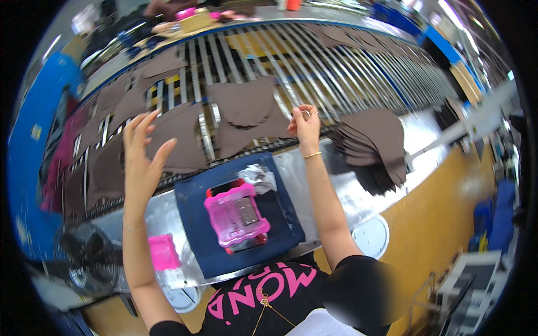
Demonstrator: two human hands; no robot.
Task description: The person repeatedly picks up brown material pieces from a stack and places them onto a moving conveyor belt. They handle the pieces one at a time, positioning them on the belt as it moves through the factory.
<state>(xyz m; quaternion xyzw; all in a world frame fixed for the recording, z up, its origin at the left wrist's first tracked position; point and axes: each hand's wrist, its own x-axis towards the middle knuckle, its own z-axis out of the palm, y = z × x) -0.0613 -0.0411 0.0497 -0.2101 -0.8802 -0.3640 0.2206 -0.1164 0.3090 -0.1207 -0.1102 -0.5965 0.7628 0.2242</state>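
Observation:
My left hand (143, 148) is raised over brown cut pieces at the left of the slatted conveyor, its fingers spread and nothing in it. The fingers of my right hand (305, 127) are bent and pinched together at the right edge of a flat brown cut piece (246, 103) with a curved cutout line. Whether they grip that edge is hidden. Close by on the left lies another brown piece (178, 137). Right of my right hand, a fanned stack of rounded brown pieces (372, 137) rests on the metal table.
In front of me a navy mat (199, 246) carries a pink plastic basket (223, 215) and crumpled clear plastic (258, 178). A smaller pink tray (163, 252) and a black fan (87, 252) are at left. Brown pieces line the conveyor (314, 67); a person's hand (165, 28) shows beyond it.

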